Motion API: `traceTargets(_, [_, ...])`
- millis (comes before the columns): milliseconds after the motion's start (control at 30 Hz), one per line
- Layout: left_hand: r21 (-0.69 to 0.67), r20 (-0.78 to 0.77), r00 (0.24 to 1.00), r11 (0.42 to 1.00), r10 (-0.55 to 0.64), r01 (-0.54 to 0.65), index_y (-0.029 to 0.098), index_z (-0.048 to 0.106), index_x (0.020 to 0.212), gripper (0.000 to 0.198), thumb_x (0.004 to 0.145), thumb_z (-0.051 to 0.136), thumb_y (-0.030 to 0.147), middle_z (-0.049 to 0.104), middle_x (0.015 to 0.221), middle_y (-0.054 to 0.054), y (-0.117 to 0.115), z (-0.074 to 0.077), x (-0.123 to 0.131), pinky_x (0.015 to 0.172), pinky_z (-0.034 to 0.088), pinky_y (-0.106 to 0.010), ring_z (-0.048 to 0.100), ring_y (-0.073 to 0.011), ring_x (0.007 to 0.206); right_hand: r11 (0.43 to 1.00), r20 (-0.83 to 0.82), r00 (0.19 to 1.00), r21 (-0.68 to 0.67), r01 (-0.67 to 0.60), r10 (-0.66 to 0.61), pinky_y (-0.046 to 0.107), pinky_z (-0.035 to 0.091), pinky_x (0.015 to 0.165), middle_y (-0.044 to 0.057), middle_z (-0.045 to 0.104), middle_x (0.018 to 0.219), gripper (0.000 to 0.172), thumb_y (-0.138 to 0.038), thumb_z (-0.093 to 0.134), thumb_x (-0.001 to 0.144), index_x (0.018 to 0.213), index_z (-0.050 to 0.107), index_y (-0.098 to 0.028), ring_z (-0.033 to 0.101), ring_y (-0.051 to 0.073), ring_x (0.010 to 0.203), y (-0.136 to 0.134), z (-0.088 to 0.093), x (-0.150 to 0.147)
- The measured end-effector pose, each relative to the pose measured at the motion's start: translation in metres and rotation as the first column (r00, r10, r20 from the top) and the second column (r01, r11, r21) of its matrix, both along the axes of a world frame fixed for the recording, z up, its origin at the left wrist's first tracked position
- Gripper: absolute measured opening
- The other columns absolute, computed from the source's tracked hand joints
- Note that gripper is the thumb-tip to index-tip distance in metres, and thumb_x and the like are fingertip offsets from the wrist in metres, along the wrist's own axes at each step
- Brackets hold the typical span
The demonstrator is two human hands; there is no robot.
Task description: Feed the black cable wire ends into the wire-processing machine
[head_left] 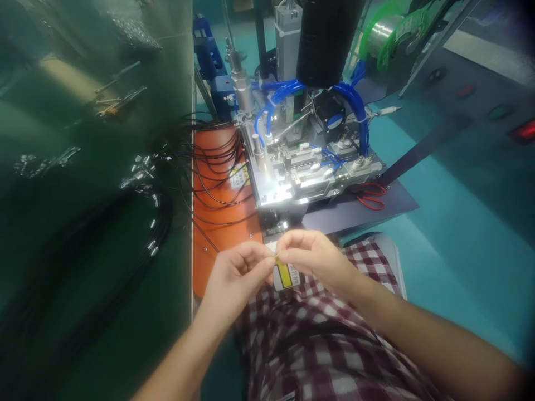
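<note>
Both hands meet low in the middle of the head view, just in front of a metal machine (288, 184). My left hand (240, 270) is closed in a pinch, thumb against forefinger. Facing it, my right hand (313, 256) pinches at the same spot, its fingertips almost touching the left ones. A tiny gold-coloured piece (276, 255) shows between the fingertips; it is too small to name. Behind the fingers is a white label with a yellow stripe (285, 274).
Black cables (213, 156) run across an orange plate (225, 234) to the machine's left side. A bundle of cables with metal ends (152, 239) lies on the dark green table (125, 334). Blue air tubes (355, 106) arch over the machine; a green wire spool (387, 36) hangs upper right.
</note>
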State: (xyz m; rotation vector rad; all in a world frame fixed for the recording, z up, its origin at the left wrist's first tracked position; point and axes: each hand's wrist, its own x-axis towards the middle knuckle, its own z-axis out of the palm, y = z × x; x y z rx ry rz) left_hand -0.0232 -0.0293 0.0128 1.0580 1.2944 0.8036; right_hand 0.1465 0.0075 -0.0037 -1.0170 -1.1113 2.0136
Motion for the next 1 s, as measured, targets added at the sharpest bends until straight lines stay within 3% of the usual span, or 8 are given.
traceTargets(133, [0.008, 0.014, 0.997, 0.997, -0.075, 0.075, 0.016, 0.067, 0.076, 0.018, 0.081, 0.068, 0.033, 0.058, 0.057, 0.001, 0.003, 0.001, -0.003, 0.043, 0.031, -0.018, 0.046, -0.0071, 0.049, 0.995, 0.019, 0.996, 0.048, -0.09, 0.089, 0.021, 0.023, 0.043, -0.005, 0.052, 0.057, 0.007, -0.021, 0.064, 0.073, 0.069, 0.063, -0.015, 0.033, 0.005, 0.046, 0.007, 0.004, 0.006])
traceTargets(200, [0.004, 0.027, 0.995, 0.995, -0.096, 0.096, 0.016, 0.067, 0.075, 0.015, 0.08, 0.069, 0.03, 0.058, 0.056, 0.001, 0.004, 0.0, -0.004, 0.042, 0.03, -0.017, 0.045, -0.0064, 0.048, 0.97, 0.086, 0.993, 0.225, -0.098, 0.08, 0.022, 0.027, 0.047, -0.004, 0.053, 0.062, 0.007, -0.02, 0.063, 0.076, 0.072, 0.064, -0.016, 0.036, 0.007, 0.05, 0.008, 0.005, 0.009])
traceTargets(267, [0.0, 0.04, 0.995, 0.996, -0.087, 0.087, 0.016, 0.068, 0.076, 0.013, 0.08, 0.07, 0.029, 0.058, 0.056, 0.002, 0.004, -0.001, -0.004, 0.042, 0.029, -0.016, 0.044, -0.0053, 0.047, 0.901, 0.175, 0.984, 0.422, -0.098, 0.025, 0.023, 0.028, 0.048, -0.003, 0.052, 0.066, 0.006, -0.019, 0.061, 0.079, 0.075, 0.064, -0.016, 0.036, 0.007, 0.052, 0.007, 0.005, 0.01])
traceTargets(333, [-0.007, 0.043, 0.998, 0.999, -0.054, 0.054, 0.017, 0.067, 0.076, 0.013, 0.08, 0.069, 0.029, 0.058, 0.055, 0.003, 0.003, -0.002, -0.004, 0.042, 0.029, -0.015, 0.043, -0.0043, 0.046, 0.851, 0.233, 0.972, 0.514, -0.103, -0.023, 0.023, 0.027, 0.047, -0.004, 0.048, 0.065, 0.006, -0.019, 0.06, 0.082, 0.077, 0.064, -0.017, 0.034, 0.007, 0.051, 0.005, 0.003, 0.01])
traceTargets(500, [-0.033, 0.047, 0.997, 0.998, 0.062, -0.061, 0.017, 0.066, 0.073, 0.015, 0.08, 0.069, 0.029, 0.056, 0.053, 0.004, 0.001, -0.004, 0.0, 0.041, 0.027, -0.013, 0.041, -0.0028, 0.044, 0.94, 0.219, 0.972, 0.341, 0.001, -0.08, 0.022, 0.034, 0.047, -0.003, 0.053, 0.064, 0.009, -0.026, 0.058, 0.086, 0.082, 0.061, -0.018, 0.043, 0.009, 0.051, -0.002, -0.002, 0.007])
traceTargets(633, [-0.038, 0.052, 0.995, 0.996, 0.088, -0.086, 0.016, 0.066, 0.074, 0.015, 0.079, 0.07, 0.03, 0.057, 0.054, 0.004, 0.001, -0.003, 0.003, 0.04, 0.026, -0.012, 0.04, -0.002, 0.043, 0.937, 0.232, 0.956, 0.337, 0.095, -0.18, 0.022, 0.035, 0.047, -0.004, 0.053, 0.06, 0.009, -0.026, 0.061, 0.084, 0.081, 0.061, -0.018, 0.044, 0.009, 0.051, -0.009, -0.004, 0.006])
traceTargets(733, [-0.026, 0.035, 0.997, 0.997, 0.075, -0.074, 0.016, 0.066, 0.072, 0.016, 0.08, 0.07, 0.029, 0.058, 0.054, 0.004, 0.001, -0.002, 0.003, 0.04, 0.026, -0.012, 0.04, -0.0018, 0.043, 0.89, 0.253, 0.937, 0.444, 0.108, -0.24, 0.022, 0.034, 0.046, -0.004, 0.053, 0.06, 0.007, -0.024, 0.064, 0.082, 0.08, 0.063, -0.017, 0.042, 0.008, 0.049, -0.013, -0.004, 0.003])
traceTargets(1000, [-0.019, 0.055, 0.994, 0.995, 0.099, -0.098, 0.016, 0.066, 0.073, 0.018, 0.08, 0.07, 0.032, 0.059, 0.055, 0.002, 0.001, -0.002, 0.002, 0.04, 0.028, -0.014, 0.042, -0.0037, 0.044, 0.677, 0.259, 0.892, 0.732, 0.069, -0.371, 0.022, 0.035, 0.052, -0.004, 0.051, 0.066, 0.012, -0.012, 0.057, 0.083, 0.072, 0.057, -0.016, 0.042, 0.006, 0.052, -0.019, -0.004, -0.002])
